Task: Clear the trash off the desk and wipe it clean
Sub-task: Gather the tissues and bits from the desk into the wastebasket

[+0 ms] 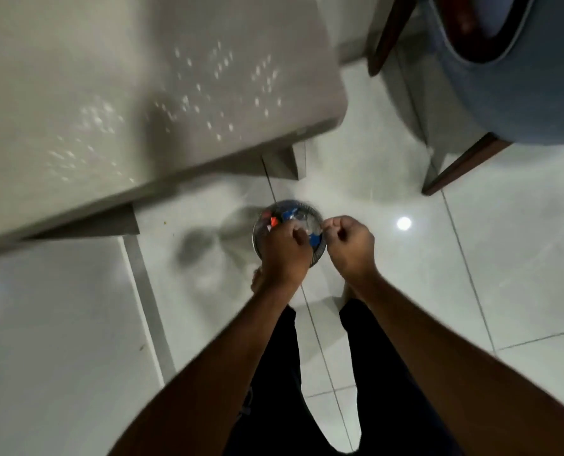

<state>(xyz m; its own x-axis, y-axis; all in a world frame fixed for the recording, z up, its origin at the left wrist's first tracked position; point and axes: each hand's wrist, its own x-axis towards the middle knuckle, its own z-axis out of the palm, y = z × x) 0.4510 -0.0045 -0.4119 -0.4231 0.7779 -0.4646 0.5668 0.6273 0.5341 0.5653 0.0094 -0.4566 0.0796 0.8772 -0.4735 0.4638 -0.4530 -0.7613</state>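
Observation:
A small round wire-mesh bin (302,205) stands on the tiled floor just below the desk's near corner. Red scraps (271,220) and blue scraps (289,214) lie inside it. My left hand (284,253) hovers over the bin with its fingers curled down, covering much of the opening. My right hand (351,245) is at the bin's right rim, thumb and fingers pinched shut. Nothing shows in either hand. The pale grey desk (126,103) fills the upper left, and several small white specks (221,80) are scattered over its top.
A chair with dark wooden legs (461,166) and a blue cushion (511,93) stands at the upper right. Glossy white floor tiles (471,258) reflect a ceiling light. My legs in dark trousers and my bare feet are right behind the bin.

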